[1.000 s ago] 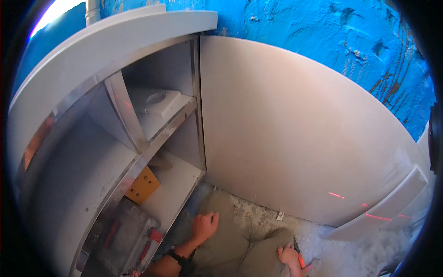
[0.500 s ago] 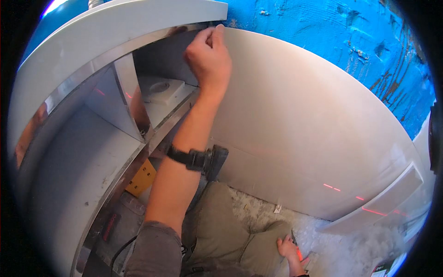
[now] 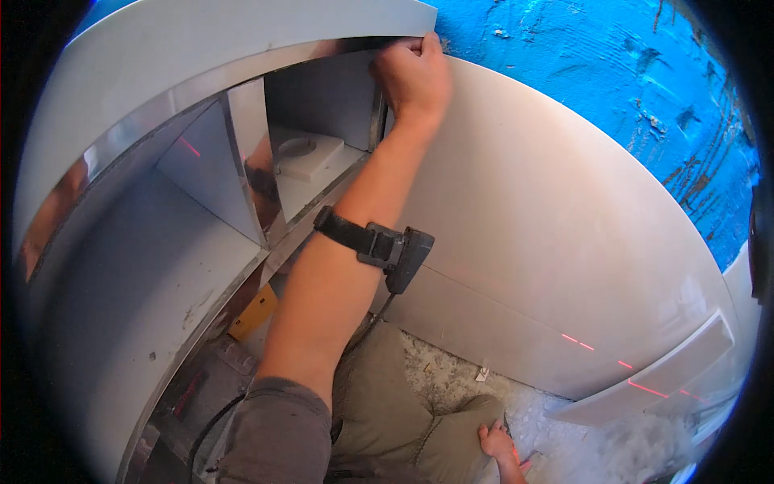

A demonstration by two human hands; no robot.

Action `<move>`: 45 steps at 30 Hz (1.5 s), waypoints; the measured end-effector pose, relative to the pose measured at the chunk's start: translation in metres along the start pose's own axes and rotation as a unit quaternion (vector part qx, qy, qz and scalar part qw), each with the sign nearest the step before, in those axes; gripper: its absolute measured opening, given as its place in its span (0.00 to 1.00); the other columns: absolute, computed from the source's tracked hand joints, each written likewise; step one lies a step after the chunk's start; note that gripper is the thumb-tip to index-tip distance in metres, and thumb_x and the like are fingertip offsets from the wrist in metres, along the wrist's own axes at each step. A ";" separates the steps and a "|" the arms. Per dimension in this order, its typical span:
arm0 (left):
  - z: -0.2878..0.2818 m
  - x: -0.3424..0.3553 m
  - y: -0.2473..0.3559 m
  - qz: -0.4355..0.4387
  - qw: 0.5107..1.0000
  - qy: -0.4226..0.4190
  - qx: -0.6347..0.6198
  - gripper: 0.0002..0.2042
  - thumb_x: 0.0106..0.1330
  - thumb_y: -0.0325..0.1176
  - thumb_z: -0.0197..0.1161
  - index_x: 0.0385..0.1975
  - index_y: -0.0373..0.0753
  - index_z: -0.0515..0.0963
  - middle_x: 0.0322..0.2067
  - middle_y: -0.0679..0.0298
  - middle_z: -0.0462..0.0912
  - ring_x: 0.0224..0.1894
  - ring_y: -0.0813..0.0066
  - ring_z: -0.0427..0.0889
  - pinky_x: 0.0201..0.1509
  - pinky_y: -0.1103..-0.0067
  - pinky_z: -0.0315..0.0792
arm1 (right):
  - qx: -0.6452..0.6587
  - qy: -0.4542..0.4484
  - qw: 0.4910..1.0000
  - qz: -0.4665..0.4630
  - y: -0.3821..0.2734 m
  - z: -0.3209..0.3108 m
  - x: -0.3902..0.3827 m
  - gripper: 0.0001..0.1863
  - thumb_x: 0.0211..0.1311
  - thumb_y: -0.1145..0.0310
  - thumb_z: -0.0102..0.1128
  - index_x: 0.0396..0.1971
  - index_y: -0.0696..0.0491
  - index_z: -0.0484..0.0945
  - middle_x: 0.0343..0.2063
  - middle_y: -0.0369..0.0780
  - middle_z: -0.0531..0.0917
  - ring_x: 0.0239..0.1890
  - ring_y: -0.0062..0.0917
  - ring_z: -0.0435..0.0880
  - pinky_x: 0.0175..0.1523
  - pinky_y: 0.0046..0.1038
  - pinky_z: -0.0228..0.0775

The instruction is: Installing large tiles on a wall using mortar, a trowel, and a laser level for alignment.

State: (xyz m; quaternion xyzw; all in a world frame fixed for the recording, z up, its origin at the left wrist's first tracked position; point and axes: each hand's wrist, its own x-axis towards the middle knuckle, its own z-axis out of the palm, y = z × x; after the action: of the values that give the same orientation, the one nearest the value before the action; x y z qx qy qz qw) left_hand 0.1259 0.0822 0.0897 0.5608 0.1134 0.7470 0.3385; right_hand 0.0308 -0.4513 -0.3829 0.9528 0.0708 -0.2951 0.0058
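Just above the curled left hand (image 3: 415, 81) sits the white slab (image 3: 242, 31); grip unclear.

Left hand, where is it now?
In the head view, the left hand is at upper centre, by the white top's right end and the pale panel.

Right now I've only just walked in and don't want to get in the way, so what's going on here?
Someone has their left hand up at the top corner where a metal-edged cabinet meets a large pale panel; whether anything small is in its grip can't be seen. Their right hand is low, at the trousered knee, beside something orange-red. A white block with a round recess sits in an upper compartment.
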 end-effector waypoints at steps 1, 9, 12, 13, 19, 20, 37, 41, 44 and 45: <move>-0.003 0.000 0.002 0.000 1.000 0.000 0.000 0.15 0.66 0.36 0.65 0.23 0.29 0.84 0.19 0.56 0.85 0.22 0.71 0.84 0.33 0.72 0.76 | 0.005 0.000 1.000 0.000 0.000 -0.001 -0.001 0.43 0.71 0.41 0.41 0.67 0.67 0.58 0.63 0.64 0.70 0.61 0.56 0.77 0.64 0.48 0.71; 0.000 0.004 0.023 -0.224 0.955 -0.051 -0.188 0.10 0.73 0.30 0.59 0.33 0.29 0.80 0.24 0.56 0.85 0.22 0.76 0.79 0.29 0.78 0.73 | 0.006 0.004 1.000 0.000 -0.004 -0.005 0.000 0.43 0.71 0.40 0.42 0.66 0.68 0.59 0.62 0.65 0.70 0.60 0.57 0.78 0.64 0.48 0.71; 0.005 0.000 0.033 -0.263 0.931 -0.041 -0.249 0.09 0.74 0.30 0.58 0.37 0.29 0.77 0.29 0.55 0.85 0.23 0.77 0.78 0.30 0.77 0.73 | 0.008 0.008 1.000 0.002 0.000 0.000 0.004 0.44 0.71 0.40 0.43 0.67 0.68 0.59 0.63 0.65 0.70 0.60 0.56 0.78 0.65 0.48 0.71; 0.003 -0.001 0.036 -0.264 0.931 -0.041 -0.251 0.09 0.74 0.30 0.58 0.37 0.29 0.77 0.29 0.55 0.85 0.23 0.77 0.78 0.30 0.77 0.73 | 0.014 0.008 1.000 0.002 0.003 0.002 0.005 0.44 0.70 0.40 0.44 0.67 0.68 0.59 0.63 0.65 0.70 0.60 0.56 0.78 0.65 0.48 0.71; -0.037 -0.012 0.037 -0.257 0.916 -0.107 -0.289 0.09 0.74 0.27 0.56 0.45 0.26 0.76 0.37 0.52 0.86 0.29 0.73 0.82 0.34 0.77 0.74 | 0.020 0.001 1.000 0.016 0.002 0.007 0.008 0.47 0.71 0.36 0.40 0.72 0.65 0.54 0.65 0.63 0.69 0.66 0.56 0.73 0.68 0.51 0.66; -0.043 -0.014 0.036 -0.242 0.909 -0.098 -0.325 0.12 0.74 0.25 0.55 0.51 0.23 0.73 0.43 0.48 0.84 0.38 0.70 0.83 0.42 0.77 0.77 | 0.022 0.001 1.000 0.015 -0.001 0.004 0.007 0.47 0.71 0.36 0.40 0.72 0.65 0.54 0.65 0.63 0.69 0.66 0.56 0.73 0.68 0.51 0.66; -0.070 -0.004 0.047 -0.342 0.642 -0.141 -0.671 0.26 0.70 0.13 0.43 0.67 0.10 0.47 0.72 0.35 0.51 0.77 0.46 0.49 0.84 0.64 0.49 | 0.030 0.014 0.999 0.028 0.002 0.004 0.003 0.47 0.70 0.38 0.41 0.72 0.66 0.54 0.64 0.63 0.70 0.65 0.55 0.74 0.68 0.49 0.67; -0.078 -0.002 0.038 -0.338 0.566 -0.160 -0.735 0.30 0.65 0.09 0.39 0.69 0.13 0.42 0.74 0.33 0.45 0.79 0.42 0.43 0.84 0.61 0.48 | 0.019 0.009 0.999 0.026 -0.002 0.004 0.006 0.47 0.70 0.38 0.41 0.71 0.65 0.55 0.64 0.63 0.70 0.65 0.55 0.74 0.67 0.48 0.68; -0.068 0.003 0.034 -0.344 0.617 -0.152 -0.691 0.30 0.67 0.11 0.39 0.69 0.12 0.43 0.73 0.33 0.47 0.78 0.42 0.44 0.84 0.61 0.48 | 0.033 0.005 0.999 0.019 0.003 0.008 0.013 0.46 0.70 0.38 0.42 0.70 0.66 0.56 0.64 0.63 0.70 0.64 0.55 0.75 0.67 0.48 0.68; -0.067 0.005 0.031 -0.371 0.610 -0.140 -0.687 0.27 0.68 0.13 0.41 0.68 0.12 0.47 0.72 0.34 0.51 0.78 0.43 0.47 0.84 0.61 0.48 | 0.035 -0.003 0.999 0.018 0.005 0.010 0.016 0.47 0.69 0.38 0.44 0.71 0.65 0.57 0.65 0.63 0.69 0.64 0.55 0.75 0.66 0.48 0.69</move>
State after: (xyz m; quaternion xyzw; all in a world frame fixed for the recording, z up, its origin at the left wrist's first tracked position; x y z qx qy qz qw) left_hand 0.0525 0.0761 0.0877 0.1716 -0.2834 0.3296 0.8841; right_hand 0.0391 -0.4543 -0.4003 0.9527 0.0429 -0.3001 -0.0220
